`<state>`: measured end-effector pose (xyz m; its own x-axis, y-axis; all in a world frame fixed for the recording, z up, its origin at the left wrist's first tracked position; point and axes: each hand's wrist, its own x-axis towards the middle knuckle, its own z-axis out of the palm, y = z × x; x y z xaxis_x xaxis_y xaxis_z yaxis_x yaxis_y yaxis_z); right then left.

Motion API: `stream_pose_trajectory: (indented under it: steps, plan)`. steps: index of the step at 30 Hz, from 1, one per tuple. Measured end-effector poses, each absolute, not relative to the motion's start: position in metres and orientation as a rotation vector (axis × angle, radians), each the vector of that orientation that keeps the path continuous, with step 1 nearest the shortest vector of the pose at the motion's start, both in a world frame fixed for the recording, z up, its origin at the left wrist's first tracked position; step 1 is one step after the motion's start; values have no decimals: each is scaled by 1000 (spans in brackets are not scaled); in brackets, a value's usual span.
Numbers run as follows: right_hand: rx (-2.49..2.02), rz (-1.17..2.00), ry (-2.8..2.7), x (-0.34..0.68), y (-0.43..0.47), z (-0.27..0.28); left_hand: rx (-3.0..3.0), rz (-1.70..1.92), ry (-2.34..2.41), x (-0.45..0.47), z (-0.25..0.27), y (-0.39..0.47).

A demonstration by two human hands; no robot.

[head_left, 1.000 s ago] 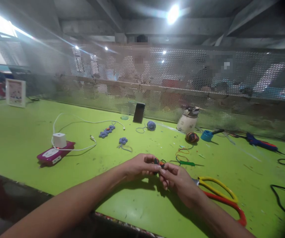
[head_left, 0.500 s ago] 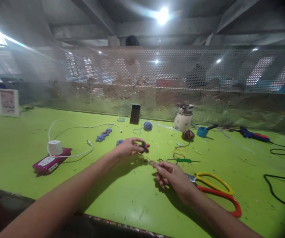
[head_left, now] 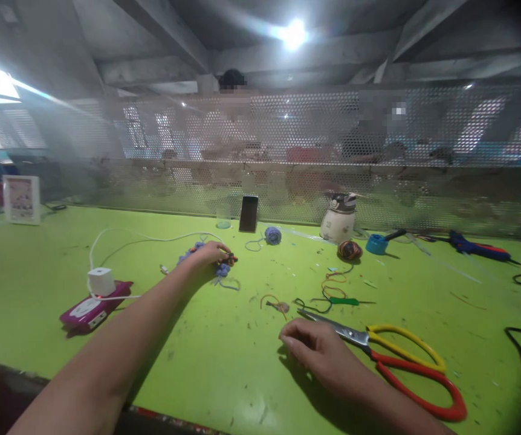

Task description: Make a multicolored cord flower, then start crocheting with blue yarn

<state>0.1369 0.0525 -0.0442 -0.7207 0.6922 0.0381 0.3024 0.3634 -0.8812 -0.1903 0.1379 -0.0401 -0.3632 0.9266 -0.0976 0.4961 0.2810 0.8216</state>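
Note:
My left hand reaches across the table, its fingers closed on a small dark blue and orange crocheted flower. Just below that flower lies a lilac crocheted flower with a loose yarn tail. More lilac crocheted flowers are partly covered by the left hand and forearm. My right hand rests near the table's front, fingers curled together and no object visible in them. Beside it are large scissors with one yellow and one red handle. Yarn scraps lie beyond its fingertips, near a green-handled crochet hook.
A multicoloured yarn ball, a lilac yarn ball, a phone, a jar and blue tape stand towards the back. A glue gun lies right; a purple power strip with a white charger sits left.
My left hand has carried the dark flower leftwards to the lilac flowers. My right hand has let go of the yarn ends, which now lie on the table, and drawn slightly back.

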Motion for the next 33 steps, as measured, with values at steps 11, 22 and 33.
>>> stream_pose_trajectory:
  steps: [11,22,33]
  plan:
    - [-838,1104,-2402,137,48,-43,1484,766,2367,-181,-52,104]
    - [-800,990,-2473,138,48,-44,1687,883,2277,-182,-59,89]
    - [-764,926,-2491,138,46,-45,1441,1023,2193,-184,-52,77]
